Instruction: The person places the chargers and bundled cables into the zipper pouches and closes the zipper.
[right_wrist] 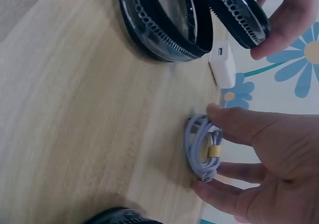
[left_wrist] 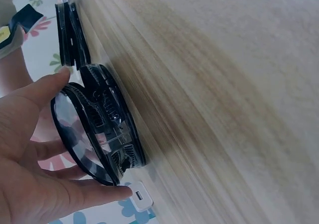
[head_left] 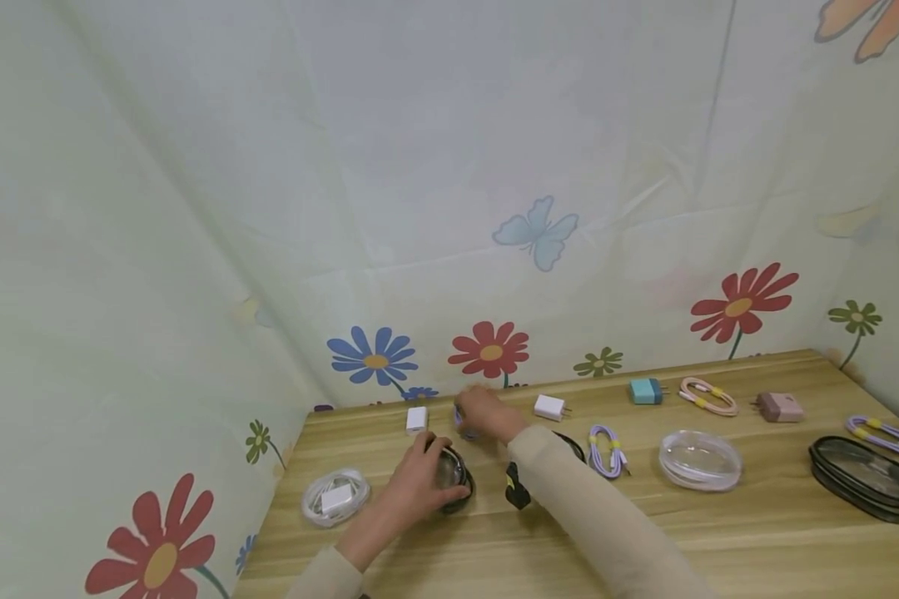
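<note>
The scene is being backed by a pale, flower-printed sheet (head_left: 419, 133); before it, cases, chargers and cables are being borne by a wood-grained worktop (head_left: 487, 557). Two arms in beige sleeves (head_left: 599, 516) are being held over it, the left hand (head_left: 423, 484) spread wide, the right hand (head_left: 489, 416) half-closed near the rear edge. By the left thumb and fingers, the raised lid of a round, clear, black-rimmed case (left_wrist: 97, 127) is being gripped at opposite edges, while its base is being supported by the worktop. A second black-rimmed case (head_left: 866, 478) is being displayed far right; a third (head_left: 575, 446) is being partly hidden by the right sleeve. Two round, clear, pale-rimmed cases (head_left: 699, 474) are also being shown, the left one with a white block charger (head_left: 337, 498) inside or on top, which cannot be told. Along the rear, two more white chargers (head_left: 550, 407), a teal charger (head_left: 647, 391) and a pink-and-brown charger (head_left: 779, 408) are being seen, with a pink coiled cable (head_left: 707, 396) and lavender cables (head_left: 607, 452) nearby. A coiled lavender cable with a yellow tie (right_wrist: 194, 144) is being pinched by the right thumb and fingers, behind the open case.
</note>
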The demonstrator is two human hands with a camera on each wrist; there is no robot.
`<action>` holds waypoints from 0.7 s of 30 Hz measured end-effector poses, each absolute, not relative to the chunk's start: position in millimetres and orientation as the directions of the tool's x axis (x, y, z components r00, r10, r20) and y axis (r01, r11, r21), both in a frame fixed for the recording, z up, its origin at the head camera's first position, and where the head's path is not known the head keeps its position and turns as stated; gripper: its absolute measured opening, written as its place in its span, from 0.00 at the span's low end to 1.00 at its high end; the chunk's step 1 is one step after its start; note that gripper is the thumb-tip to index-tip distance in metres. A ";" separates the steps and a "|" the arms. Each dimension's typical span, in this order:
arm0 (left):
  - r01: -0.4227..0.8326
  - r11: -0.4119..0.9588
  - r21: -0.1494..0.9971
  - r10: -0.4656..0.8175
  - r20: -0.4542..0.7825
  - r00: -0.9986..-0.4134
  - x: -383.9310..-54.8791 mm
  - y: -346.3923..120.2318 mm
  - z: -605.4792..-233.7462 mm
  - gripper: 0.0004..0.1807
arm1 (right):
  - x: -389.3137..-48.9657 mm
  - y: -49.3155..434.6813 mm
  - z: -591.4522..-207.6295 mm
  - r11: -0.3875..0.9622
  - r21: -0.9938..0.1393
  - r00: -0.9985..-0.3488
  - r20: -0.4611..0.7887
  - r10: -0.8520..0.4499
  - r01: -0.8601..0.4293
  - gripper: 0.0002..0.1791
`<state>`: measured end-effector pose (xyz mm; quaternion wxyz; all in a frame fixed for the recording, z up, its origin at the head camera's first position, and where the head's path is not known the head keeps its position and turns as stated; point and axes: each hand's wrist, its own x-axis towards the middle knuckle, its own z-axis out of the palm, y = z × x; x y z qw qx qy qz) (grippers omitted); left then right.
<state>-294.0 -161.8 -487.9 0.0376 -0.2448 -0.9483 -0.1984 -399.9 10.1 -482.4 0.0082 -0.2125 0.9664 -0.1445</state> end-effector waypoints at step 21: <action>0.495 0.783 0.376 0.475 0.152 -0.867 -293.8 -161.4 -488.3 0.41 | -396.7 18.2 -482.4 0.849 -0.317 -0.896 0.007 -0.443 -0.422 0.20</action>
